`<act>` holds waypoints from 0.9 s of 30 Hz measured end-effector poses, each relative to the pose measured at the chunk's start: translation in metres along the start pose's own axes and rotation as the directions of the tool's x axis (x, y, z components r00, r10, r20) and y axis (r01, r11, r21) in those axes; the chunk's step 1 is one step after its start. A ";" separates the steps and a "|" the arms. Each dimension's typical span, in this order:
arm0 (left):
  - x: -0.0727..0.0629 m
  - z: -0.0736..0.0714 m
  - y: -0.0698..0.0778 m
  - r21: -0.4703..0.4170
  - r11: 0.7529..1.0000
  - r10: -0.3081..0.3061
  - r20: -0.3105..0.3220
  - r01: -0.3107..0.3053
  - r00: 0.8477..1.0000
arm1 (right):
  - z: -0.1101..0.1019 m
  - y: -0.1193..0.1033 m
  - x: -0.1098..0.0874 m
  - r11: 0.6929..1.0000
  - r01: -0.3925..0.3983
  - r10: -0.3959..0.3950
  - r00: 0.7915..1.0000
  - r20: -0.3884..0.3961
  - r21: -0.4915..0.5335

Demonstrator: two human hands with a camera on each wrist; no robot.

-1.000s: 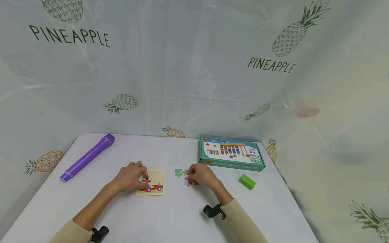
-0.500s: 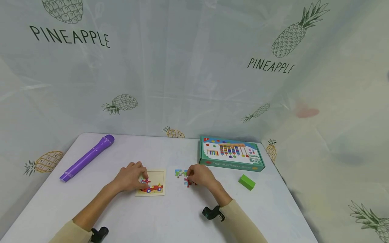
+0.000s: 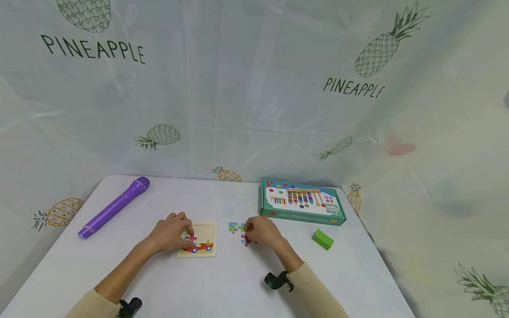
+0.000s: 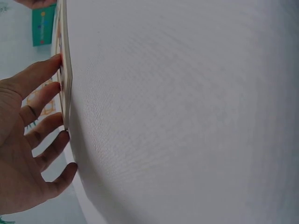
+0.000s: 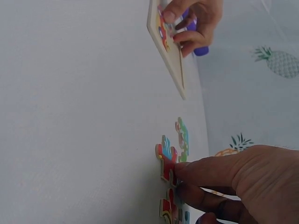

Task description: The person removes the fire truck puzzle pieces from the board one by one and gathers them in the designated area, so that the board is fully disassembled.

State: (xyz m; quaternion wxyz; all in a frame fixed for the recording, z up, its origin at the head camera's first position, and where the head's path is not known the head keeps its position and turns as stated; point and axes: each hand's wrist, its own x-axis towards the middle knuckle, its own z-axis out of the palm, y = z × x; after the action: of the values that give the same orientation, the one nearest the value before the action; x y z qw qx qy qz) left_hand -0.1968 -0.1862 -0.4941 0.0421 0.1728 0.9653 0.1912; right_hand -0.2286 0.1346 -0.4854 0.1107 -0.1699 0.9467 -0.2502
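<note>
The left hand (image 3: 170, 232) stays spread on the puzzle board (image 3: 206, 230), nearer the table's (image 3: 191, 291) left edge; the right hand (image 3: 264, 229), nearer the right edge, still pinches a red piece (image 5: 167, 167), partly hiding other pieces (image 5: 169, 205).

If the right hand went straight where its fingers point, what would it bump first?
A red piece, I think: the right hand seems to be touching it, though depth is unclear.

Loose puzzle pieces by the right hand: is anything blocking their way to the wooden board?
Nothing visible stands between the loose puzzle pieces and the wooden board, only white tabletop. The left hand, though, reaches over the board's left side.
</note>
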 end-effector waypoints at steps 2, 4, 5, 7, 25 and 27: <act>0.000 0.000 0.000 -0.001 1.000 0.000 0.000 0.000 1.000 | 0.000 0.000 0.000 1.000 -0.002 0.002 1.000 0.000 0.002; 0.000 0.000 0.000 -0.002 1.000 -0.001 0.001 0.001 1.000 | 0.000 0.000 0.000 1.000 -0.004 0.004 1.000 0.000 0.010; 0.000 0.000 0.000 -0.003 1.000 -0.002 0.001 0.002 1.000 | 0.000 0.000 -0.001 1.000 -0.004 0.004 1.000 0.000 0.012; -0.001 0.000 0.000 -0.004 1.000 -0.002 0.000 0.002 1.000 | 0.001 0.000 -0.001 1.000 -0.004 0.004 1.000 -0.001 0.018; 0.002 0.000 -0.001 0.019 1.000 0.008 0.006 -0.008 1.000 | -0.002 -0.002 -0.003 1.000 0.004 -0.004 1.000 -0.001 0.003; 0.001 -0.001 0.000 0.022 1.000 0.015 0.013 -0.015 1.000 | -0.002 -0.001 -0.003 1.000 0.003 -0.003 1.000 0.002 0.003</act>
State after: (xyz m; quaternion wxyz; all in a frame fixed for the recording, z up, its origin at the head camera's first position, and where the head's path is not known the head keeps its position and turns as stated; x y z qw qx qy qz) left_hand -0.1985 -0.1864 -0.4928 0.0450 0.1816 0.9658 0.1797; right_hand -0.2262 0.1353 -0.4829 0.1115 -0.1716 0.9460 -0.2514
